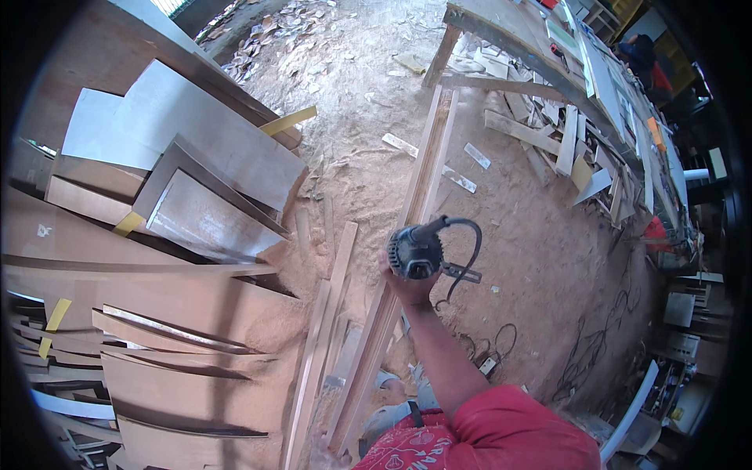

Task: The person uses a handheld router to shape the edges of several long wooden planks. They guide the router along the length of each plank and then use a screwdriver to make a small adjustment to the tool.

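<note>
My right hand (410, 291) is wrapped round the near side of a dark handheld router (415, 252), seen from above. A black cord loops from its top out to the right, and a flat metal bar juts from its right side. Under the router lies a long, narrow length of wood (433, 149), with a groove or raised edges along it, running from near my body to the far trestle. My fingertips are partly hidden behind the tool. I cannot see my left hand.
Large curved sheets and panels (211, 141) lean along the left. Thin wooden strips (333, 282) lie beside the long piece. A workbench (517, 48) stands far right, with an offcut pile (576, 145) below. Cables (591, 345) lie on the dusty floor.
</note>
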The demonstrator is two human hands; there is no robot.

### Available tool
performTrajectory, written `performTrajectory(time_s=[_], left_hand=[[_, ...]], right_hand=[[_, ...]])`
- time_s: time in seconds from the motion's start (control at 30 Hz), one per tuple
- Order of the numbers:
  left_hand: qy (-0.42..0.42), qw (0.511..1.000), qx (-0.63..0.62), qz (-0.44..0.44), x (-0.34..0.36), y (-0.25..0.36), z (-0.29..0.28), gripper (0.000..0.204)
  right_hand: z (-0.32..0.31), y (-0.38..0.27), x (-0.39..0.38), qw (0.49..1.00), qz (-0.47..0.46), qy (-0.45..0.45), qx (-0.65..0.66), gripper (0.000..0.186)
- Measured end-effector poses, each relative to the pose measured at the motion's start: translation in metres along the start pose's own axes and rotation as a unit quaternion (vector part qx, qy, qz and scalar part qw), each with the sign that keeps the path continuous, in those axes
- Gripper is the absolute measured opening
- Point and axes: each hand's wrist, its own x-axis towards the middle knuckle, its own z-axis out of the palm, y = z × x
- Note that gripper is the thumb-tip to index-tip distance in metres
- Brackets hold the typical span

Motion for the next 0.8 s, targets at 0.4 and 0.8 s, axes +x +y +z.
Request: performTrajectory(time_s=[0.4,0.8], left_hand=[[0.002,1.000,0.003,-0.015,-0.015,0.005,-0.004,0.095],[-0.002,1.000,0.010,-0.020,-0.028,0.014,-0.011,0.093]], right_hand=[[0.027,0.037,0.165,0.995,-0.091,-0.007,0.035,0.036],[0.045,0.095,0.323,0.996,-0.015,0.015,-0.091,0.059]])
